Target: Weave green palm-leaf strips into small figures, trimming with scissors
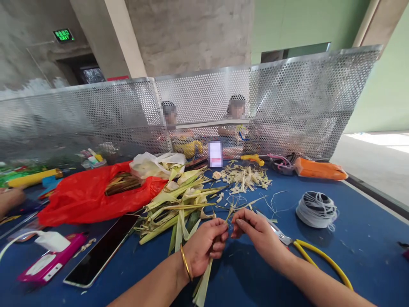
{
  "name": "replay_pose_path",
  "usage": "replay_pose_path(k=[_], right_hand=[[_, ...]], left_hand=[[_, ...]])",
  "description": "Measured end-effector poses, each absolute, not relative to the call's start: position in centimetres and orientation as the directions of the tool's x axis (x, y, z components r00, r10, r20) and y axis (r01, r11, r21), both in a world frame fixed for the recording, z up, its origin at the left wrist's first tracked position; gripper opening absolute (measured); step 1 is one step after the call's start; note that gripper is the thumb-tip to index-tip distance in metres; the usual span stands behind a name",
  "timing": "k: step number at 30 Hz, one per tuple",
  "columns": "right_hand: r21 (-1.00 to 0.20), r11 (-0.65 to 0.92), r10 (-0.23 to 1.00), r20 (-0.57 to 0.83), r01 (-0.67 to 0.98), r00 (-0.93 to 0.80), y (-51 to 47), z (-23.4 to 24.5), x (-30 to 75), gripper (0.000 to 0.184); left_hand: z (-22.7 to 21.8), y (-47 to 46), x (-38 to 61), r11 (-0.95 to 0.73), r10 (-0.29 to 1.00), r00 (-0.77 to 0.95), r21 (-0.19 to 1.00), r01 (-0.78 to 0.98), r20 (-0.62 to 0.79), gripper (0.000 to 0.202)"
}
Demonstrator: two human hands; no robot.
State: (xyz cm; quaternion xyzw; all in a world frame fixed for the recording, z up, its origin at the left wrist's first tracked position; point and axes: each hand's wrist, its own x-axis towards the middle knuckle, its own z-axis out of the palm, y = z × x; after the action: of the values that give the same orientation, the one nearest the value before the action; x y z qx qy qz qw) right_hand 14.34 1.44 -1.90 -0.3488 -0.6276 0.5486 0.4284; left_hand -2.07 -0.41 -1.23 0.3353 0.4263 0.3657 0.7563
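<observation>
My left hand (204,245), with a gold bangle on the wrist, is closed around a bundle of pale green leaf strips (203,283) that hangs down below the fist. My right hand (255,232) pinches the top of the same strips just right of the left hand, where thin ends (230,209) stick up. Both hands hover over the blue table (351,256). A pile of long green and yellow leaves (177,204) lies just beyond my left hand.
Yellow-handled scissors (306,249) lie by my right wrist, a coil of white string (316,209) farther right. A red plastic bag (92,194), a phone (102,251), a pink device (47,262) and leaf scraps (246,177) lie around. Two people sit behind a perforated metal screen (287,98).
</observation>
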Motion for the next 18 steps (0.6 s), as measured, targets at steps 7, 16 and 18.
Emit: replay_pose_path(k=[7, 16, 18], right_hand=[[-0.853, 0.484, 0.797, 0.338, 0.196, -0.5, 0.8, -2.3, 14.6, 0.02], [-0.64, 0.647, 0.704, 0.292, 0.415, -0.647, 0.2, -0.1, 15.3, 0.015], [-0.54, 0.628, 0.757, 0.257, 0.56, -0.601, 0.1, 0.6, 16.9, 0.02]], left_hand=[[-0.8, -0.6, -2.0, 0.461, 0.88, 0.283, 0.83, -0.315, -0.382, 0.042], [-1.2, -0.1, -2.5, 0.304, 0.953, 0.086, 0.914, -0.269, -0.291, 0.041], [-1.0, 0.2, -3.0, 0.256, 0.966, 0.04, 0.93, -0.263, -0.254, 0.039]])
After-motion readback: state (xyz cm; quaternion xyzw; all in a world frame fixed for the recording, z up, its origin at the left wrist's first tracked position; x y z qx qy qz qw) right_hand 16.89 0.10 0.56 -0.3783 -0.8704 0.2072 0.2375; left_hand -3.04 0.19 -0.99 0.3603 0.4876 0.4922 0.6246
